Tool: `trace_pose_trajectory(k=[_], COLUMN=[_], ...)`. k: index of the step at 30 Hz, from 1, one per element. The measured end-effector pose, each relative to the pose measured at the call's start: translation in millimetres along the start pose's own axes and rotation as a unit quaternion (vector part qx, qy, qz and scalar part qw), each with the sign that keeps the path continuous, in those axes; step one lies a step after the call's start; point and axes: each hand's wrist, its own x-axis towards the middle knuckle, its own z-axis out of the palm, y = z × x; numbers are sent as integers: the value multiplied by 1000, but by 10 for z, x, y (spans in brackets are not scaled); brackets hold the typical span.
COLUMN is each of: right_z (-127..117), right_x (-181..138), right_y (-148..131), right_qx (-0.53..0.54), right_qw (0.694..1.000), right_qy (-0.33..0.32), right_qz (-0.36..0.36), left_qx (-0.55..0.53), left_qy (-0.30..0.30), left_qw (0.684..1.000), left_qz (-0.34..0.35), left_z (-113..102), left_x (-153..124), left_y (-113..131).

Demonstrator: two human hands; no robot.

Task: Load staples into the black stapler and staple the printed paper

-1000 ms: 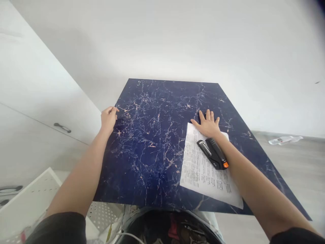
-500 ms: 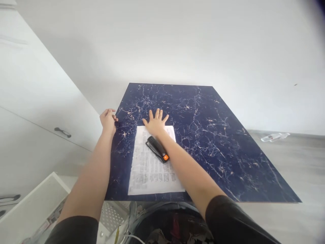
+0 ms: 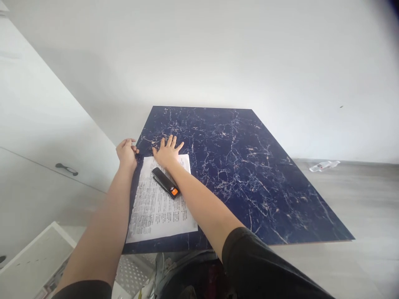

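A dark blue marbled board [image 3: 237, 166] lies flat in front of me. On its near left part rests a printed paper sheet [image 3: 158, 207] with a black stapler [image 3: 165, 182] on top, its orange end toward me. My right hand [image 3: 167, 151] lies flat with spread fingers on the far edge of the sheet, just beyond the stapler. My left hand [image 3: 126, 151] curls its fingers round the board's left edge, next to the sheet's far corner.
A white cabinet with a dark handle [image 3: 66, 169] stands at the left. A white perforated panel [image 3: 34, 261] lies low at the near left. A white wall rises behind the board. A small plastic item [image 3: 322, 166] lies on the grey floor at the right.
My right hand has slid the paper sheet and the stapler from the board's right side across to its left side. My left hand has stayed on the board's left edge.
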Motion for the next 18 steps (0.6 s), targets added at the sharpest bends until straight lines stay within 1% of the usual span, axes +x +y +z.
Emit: trace_pose_trajectory(k=[2, 4, 7, 10, 12, 15, 18], right_z=[-11, -30, -61, -56, -32, -30, -171], right_x=[-2, -1, -1, -3, 5, 34, 5], right_y=[7, 16, 32, 43, 42, 35, 80], right_qx=[5, 9, 13, 18, 23, 34, 48], right_qw=[1000, 1000, 1000, 1000, 1000, 999, 997], right_qy=[1, -2, -12, -12, -1, 3, 4], right_qz=[-2, -5, -7, -6, -13, -31, -61], left_qx=[57, 125, 225, 301, 334, 361, 375], left_qy=[-20, -53, -117, -158, -166, -169, -165], left_qw=[998, 988, 957, 926, 912, 898, 891], left_qz=[30, 73, 138, 165, 173, 187, 194], left_z=[7, 26, 73, 114, 122, 107, 87], left_x=[-46, -119, -239, -297, -282, -217, -169], left_y=[17, 45, 84, 93, 83, 60, 32])
